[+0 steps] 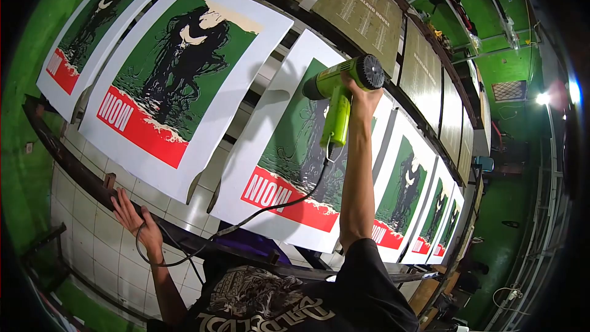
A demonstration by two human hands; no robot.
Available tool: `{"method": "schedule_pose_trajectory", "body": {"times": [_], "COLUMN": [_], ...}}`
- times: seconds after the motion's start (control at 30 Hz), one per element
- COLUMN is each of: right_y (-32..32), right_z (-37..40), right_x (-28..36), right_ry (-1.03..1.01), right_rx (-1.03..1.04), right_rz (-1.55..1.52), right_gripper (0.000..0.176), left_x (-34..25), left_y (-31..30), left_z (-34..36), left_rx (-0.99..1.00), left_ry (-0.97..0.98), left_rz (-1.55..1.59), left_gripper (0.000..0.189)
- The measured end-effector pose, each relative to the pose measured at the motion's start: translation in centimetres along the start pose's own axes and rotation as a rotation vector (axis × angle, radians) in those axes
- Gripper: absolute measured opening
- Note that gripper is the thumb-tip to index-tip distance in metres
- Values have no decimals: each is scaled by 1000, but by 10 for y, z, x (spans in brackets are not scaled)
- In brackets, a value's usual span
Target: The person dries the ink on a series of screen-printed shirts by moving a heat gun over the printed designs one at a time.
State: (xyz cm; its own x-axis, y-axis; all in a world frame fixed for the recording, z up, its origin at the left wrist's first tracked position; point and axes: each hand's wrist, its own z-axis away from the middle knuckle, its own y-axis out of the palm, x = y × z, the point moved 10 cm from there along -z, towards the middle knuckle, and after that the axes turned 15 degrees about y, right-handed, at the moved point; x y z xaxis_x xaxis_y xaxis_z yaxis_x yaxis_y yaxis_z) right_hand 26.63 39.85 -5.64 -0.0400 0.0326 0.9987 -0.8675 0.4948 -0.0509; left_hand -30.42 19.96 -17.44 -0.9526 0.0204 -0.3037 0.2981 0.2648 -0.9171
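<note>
My right hand is wrapped around a lime-green heat gun, its round black vented back end beside my knuckles. The gun is held over a poster print with a black figure on green and a red band, and overlaps its upper part. From its handle a black cable runs down across the print to my left side. There my left hand lies with fingers stretched out at the dark rail, next to a small wooden block. The cable loops around the left wrist.
Matching prints, one of them a nearby poster, lie in a row on both sides. Behind them is a row of olive boards with pale lettering. White floor tiles show below the rack. A bright lamp shines at the right.
</note>
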Motion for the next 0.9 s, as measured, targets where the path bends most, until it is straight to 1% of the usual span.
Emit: {"method": "schedule_pose_trajectory", "body": {"times": [0.1, 0.17, 0.23, 0.27, 0.3, 0.37, 0.4, 0.43, 0.5, 0.57, 0.67, 0.7, 0.77, 0.8, 0.9], "right_y": [2, 5, 6, 3, 0, 0, 8, 8, 2, 3, 5, 4, 5, 7, 8], "right_z": [0, 2, 5, 2, 0, -3, 7, 5, 2, 1, 3, 3, 2, 3, 7], "right_x": [3, 8, 4, 0, -4, -3, 8, 6, 1, 2, 5, 4, 6, 7, 9], "right_ry": [-25, -43, 29, -9, -9, -69, -5, -3, -10, -11, 12, 14, -19, -14, 6], "right_rx": [-12, 29, 35, -12, -13, 46, 41, 43, -15, 2, 18, 17, 17, 47, 36], "right_rz": [72, 16, 0, 22, 21, 12, 2, 3, 37, 62, -46, -44, 53, 31, 7], "right_gripper": [28, 28, 28, 26, 26, 25, 25, 25, 26, 25, 25, 25, 25, 25, 25], "left_x": [-1, 1, 1, 0, 0, 1, -1, -2, -3, -1, -1, -2, -2, -2, -1], "left_y": [1, 1, 1, 1, 2, 1, 0, -1, -2, -1, 0, -1, 0, 0, -1], "left_z": [1, 0, 1, 2, 3, 1, 0, 0, 1, -1, 1, 0, -1, -1, 0], "left_rx": [2, -5, -5, -2, -3, -7, -12, -14, -5, -6, -2, 7, 13, -1, -4], "left_ry": [0, 4, 15, 17, 18, 19, 23, 26, 16, 9, 13, 7, 8, 15, 12], "left_rz": [-6, -13, -11, -10, -11, -15, -7, 3, 5, 6, 12, 4, -2, 3, 9], "left_gripper": [64, 64, 63, 63, 63, 62, 62, 62, 62, 62, 62, 62, 63, 63, 64]}}
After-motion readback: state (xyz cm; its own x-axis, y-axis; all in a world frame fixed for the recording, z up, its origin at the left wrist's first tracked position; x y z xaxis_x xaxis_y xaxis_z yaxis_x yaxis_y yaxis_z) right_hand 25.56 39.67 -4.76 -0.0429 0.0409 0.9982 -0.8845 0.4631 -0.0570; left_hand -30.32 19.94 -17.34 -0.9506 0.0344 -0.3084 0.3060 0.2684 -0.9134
